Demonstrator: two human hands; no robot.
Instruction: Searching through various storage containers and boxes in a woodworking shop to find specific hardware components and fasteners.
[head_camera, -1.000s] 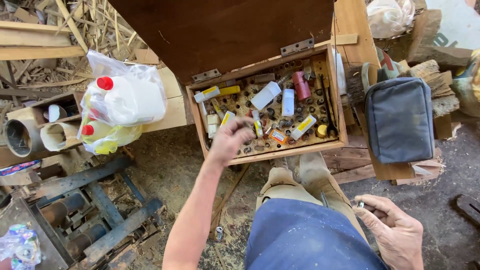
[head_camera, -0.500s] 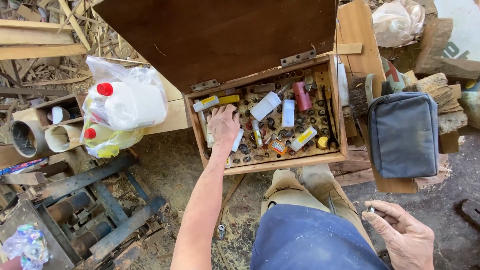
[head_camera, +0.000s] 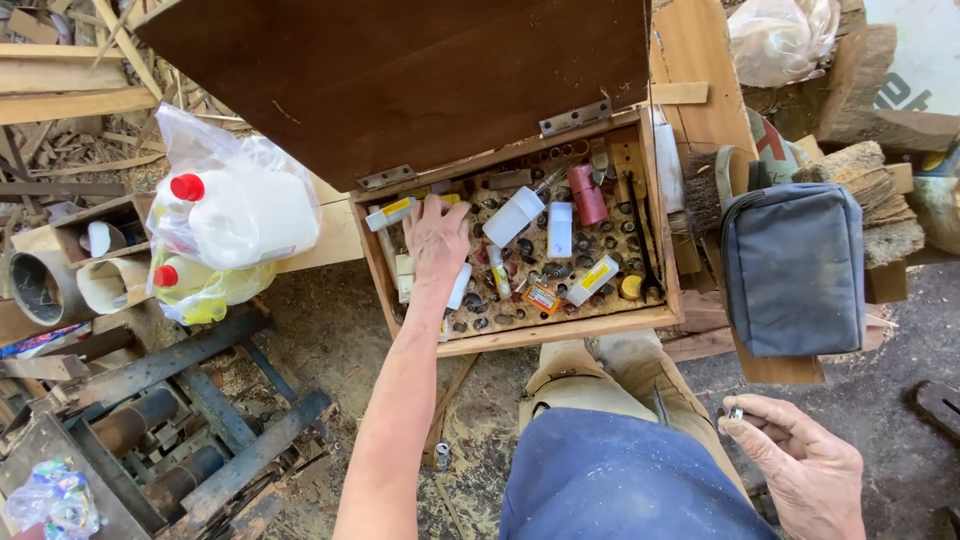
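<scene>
Two risks: the left hand (head_camera: 436, 238), fingers spread among loose vials in the wooden box (head_camera: 560, 330), could topple them, while the right hand (head_camera: 800, 465) pinches what looks like a small metal piece (head_camera: 736, 412) that could slip.

right hand (head_camera: 800, 470) pinching something tiny, perhaps metal

My left hand (head_camera: 436, 238) lies over the pale wooden box (head_camera: 560, 331), whose raised lid (head_camera: 400, 80) is dark brown. Against the box's far edge a white tube with a yellow band (head_camera: 390, 212) shows, and toward the far right corner a dull red cylinder (head_camera: 587, 193). Near the front edge lies a small orange packet (head_camera: 541, 297), with a white and yellow tube (head_camera: 593, 281) beside it. Left of the box, clear plastic wraps a white jug with a red cap (head_camera: 240, 210) and a yellowish one beneath. The pouch (head_camera: 795, 268) on the right is slate blue-grey. My shorts (head_camera: 620, 480) are blue, speckled pale.
</scene>
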